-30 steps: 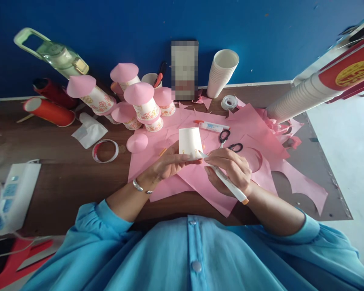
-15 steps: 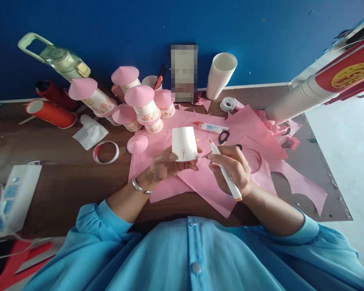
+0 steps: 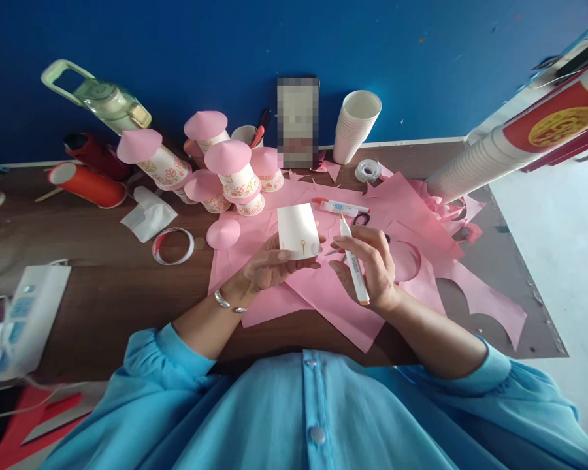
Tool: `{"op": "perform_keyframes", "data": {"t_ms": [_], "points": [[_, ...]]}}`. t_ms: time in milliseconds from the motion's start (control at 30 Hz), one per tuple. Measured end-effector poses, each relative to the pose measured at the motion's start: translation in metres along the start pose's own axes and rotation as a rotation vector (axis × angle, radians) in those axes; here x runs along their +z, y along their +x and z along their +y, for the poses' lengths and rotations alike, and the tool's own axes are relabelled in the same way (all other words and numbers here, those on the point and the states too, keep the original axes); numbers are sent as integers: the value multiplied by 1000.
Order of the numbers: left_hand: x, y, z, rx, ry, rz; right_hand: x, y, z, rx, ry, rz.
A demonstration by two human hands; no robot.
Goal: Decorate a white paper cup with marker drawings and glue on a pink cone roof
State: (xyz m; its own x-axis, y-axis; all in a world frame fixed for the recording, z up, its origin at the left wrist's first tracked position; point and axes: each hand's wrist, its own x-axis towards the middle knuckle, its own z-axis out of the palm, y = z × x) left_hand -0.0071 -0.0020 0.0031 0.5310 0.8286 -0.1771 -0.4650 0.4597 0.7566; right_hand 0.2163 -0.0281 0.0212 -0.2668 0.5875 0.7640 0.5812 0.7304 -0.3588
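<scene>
My left hand (image 3: 269, 264) is closed around the lower part of a white paper cup (image 3: 298, 228), held upside down and slightly tilted. Small yellow-orange marks, one a loop on a stem, show near its lower rim. In my right hand (image 3: 375, 267) is a white marker (image 3: 355, 264) with an orange end, its tip pointing up and apart from the cup. Beneath both hands lie sheets of pink paper (image 3: 259, 307). To the left of the cup rests a pink paper cone (image 3: 223, 234). Beyond it stand several decorated cups topped with pink cones (image 3: 228, 158).
Behind are a propped phone (image 3: 298, 124), stacked white cups (image 3: 357, 127) and a tape roll (image 3: 368, 170). Another marker (image 3: 343, 208) and scissors (image 3: 361, 219) lie on the paper. Left are a tape ring (image 3: 173, 247), tissue (image 3: 148, 214), red cup (image 3: 87, 185), bottle (image 3: 102, 104) and power strip (image 3: 27, 320).
My right hand has shifted slightly left, and the marker now stands more upright. The cup has turned a little in my left hand, moving its loop mark to the right.
</scene>
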Motion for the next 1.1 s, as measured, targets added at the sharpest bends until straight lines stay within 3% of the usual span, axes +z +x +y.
{"op": "perform_keyframes", "data": {"t_ms": [333, 467, 567, 633, 833, 1100], "points": [[-1, 9, -5, 222, 222, 98, 9, -1, 13, 72, 194, 34], [-3, 10, -12, 263, 560, 251, 12, -4, 18, 68, 172, 35], [-3, 11, -20, 421, 901, 399, 18, -7, 26, 99, 90, 11], [-4, 13, -26, 496, 1057, 374, 22, -9, 32, 174, 58, 26], [-10, 15, -30, 506, 1313, 287, 33, -13, 45, 305, 67, -1], [-7, 5, -13, 485, 1189, 216, 37, -17, 53, 267, 48, -38]]}}
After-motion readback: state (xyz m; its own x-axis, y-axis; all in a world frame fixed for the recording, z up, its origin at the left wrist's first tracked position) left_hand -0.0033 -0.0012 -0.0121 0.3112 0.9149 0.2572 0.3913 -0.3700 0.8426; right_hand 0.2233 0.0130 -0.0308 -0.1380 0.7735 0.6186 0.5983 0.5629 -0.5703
